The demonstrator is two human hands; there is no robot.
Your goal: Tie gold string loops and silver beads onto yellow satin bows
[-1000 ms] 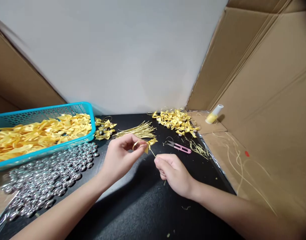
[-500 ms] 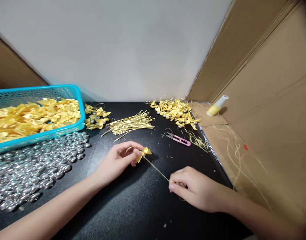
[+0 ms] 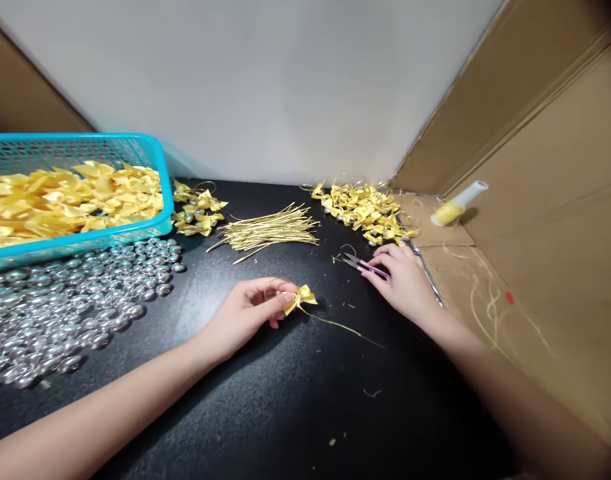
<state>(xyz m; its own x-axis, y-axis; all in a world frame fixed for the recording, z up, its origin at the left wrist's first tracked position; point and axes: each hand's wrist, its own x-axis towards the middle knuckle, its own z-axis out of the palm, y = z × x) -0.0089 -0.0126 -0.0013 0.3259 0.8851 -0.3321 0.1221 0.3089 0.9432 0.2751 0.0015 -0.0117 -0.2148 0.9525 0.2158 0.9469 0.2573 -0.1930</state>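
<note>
Between the thumb and fingers of my left hand [image 3: 258,303] is a yellow ribbon bow [image 3: 305,296]. A thin gold thread [image 3: 342,325] trails from the bow to the right and lies loose over the black table. My right hand [image 3: 402,277] is at the pink thread snips [image 3: 365,265], its fingers closed round the handle. The blades of the snips point left and slightly away from me. Just beyond that hand lies a heap of finished yellow bows [image 3: 360,208] with silver beads and gold loops.
A blue basket [image 3: 164,180] of yellow bows stands at the left, with many silver beads [image 3: 95,300] spread before it. Several beaded bows [image 3: 198,212] lie beside it. A bundle of gold cords [image 3: 272,232] is at the back middle. A thread spool [image 3: 458,203] stands on cardboard at right.
My right hand has let go of the thread and moved up and right to the snips. The thread, taut before, now hangs slack. My left hand still pinches the bow.
</note>
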